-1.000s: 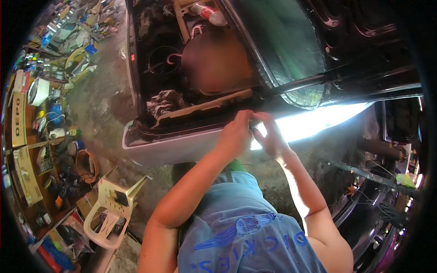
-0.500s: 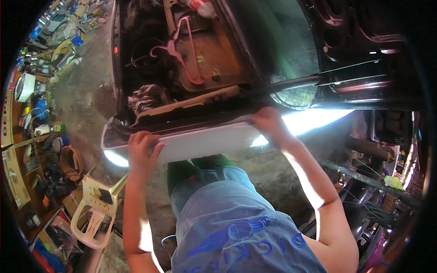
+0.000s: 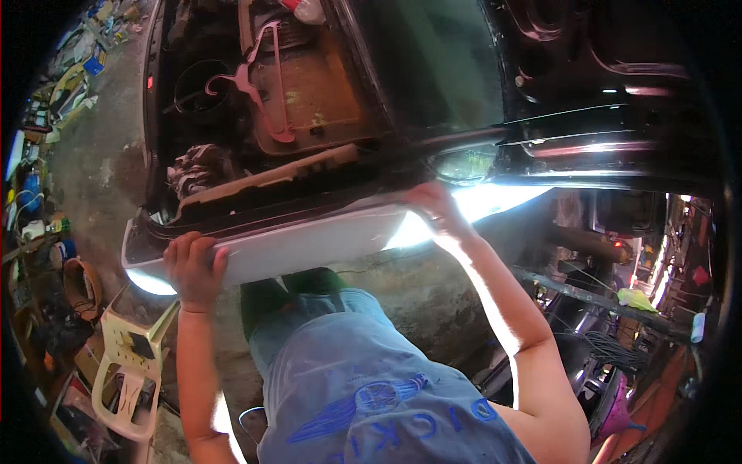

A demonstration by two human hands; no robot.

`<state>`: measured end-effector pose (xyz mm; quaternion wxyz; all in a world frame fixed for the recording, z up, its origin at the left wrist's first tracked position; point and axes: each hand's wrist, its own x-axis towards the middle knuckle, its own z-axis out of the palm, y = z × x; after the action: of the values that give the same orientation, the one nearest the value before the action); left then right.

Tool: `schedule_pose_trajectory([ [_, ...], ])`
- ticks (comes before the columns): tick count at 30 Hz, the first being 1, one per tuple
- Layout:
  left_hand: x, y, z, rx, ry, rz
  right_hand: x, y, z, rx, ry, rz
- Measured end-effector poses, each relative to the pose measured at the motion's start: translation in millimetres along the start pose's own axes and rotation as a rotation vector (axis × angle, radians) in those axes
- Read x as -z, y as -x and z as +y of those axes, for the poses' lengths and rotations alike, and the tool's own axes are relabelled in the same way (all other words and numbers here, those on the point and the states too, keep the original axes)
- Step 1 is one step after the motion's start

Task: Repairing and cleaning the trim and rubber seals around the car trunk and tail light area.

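In the head view, both bare hands are at the upper edge of a light grey car body panel [image 3: 309, 246], which runs across the middle of the view below an open car trunk [image 3: 153, 116] and shines brightly at both ends. The left hand [image 3: 195, 271] is near the panel's left end, its fingers close together and bent over the upper edge, the thumb held apart from them. The right hand [image 3: 438, 209] is farther along, touching the upper edge beside the glare; its fingers are blurred, and I cannot tell whether they are apart or together. Whether either hand squeezes the panel, I also cannot tell.

Inside the trunk, a pink clothes hanger [image 3: 243, 81] lies with its hook toward the left, partly over a brown board [image 3: 328, 93]. A crumpled grey bundle [image 3: 202, 170] sits near the trunk's lower left corner, with a long tan strip [image 3: 270, 182] just beside it. To the right are a greenish window [image 3: 440, 62] and a dark metal panel [image 3: 572, 54] with openings.

The person wears a blue shirt [image 3: 355, 387]. A beige plastic chair [image 3: 131, 356] stands left of the left forearm, and a dark coil of cable [image 3: 614, 349] lies far to the right.
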<state>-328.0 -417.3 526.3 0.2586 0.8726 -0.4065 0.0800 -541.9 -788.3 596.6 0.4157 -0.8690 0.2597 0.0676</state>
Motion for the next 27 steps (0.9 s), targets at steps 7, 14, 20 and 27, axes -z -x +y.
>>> schedule_pose_trajectory([
  [7,-2.6,4.5,-2.7,-0.048,-0.056,0.033,-45.6,3.8,-13.0,0.491,0.392,0.175],
  [14,-6.2,7.5,-2.7,-0.040,-0.055,0.054,-1.2,14.6,66.7,0.043,0.047,0.224],
  [20,-8.1,10.3,-4.9,-0.033,-0.077,0.057,-6.3,18.8,60.9,0.325,0.135,0.185],
  [27,-7.3,9.8,-2.4,-0.040,-0.095,0.058,-3.0,20.3,39.0,0.508,0.481,0.232],
])
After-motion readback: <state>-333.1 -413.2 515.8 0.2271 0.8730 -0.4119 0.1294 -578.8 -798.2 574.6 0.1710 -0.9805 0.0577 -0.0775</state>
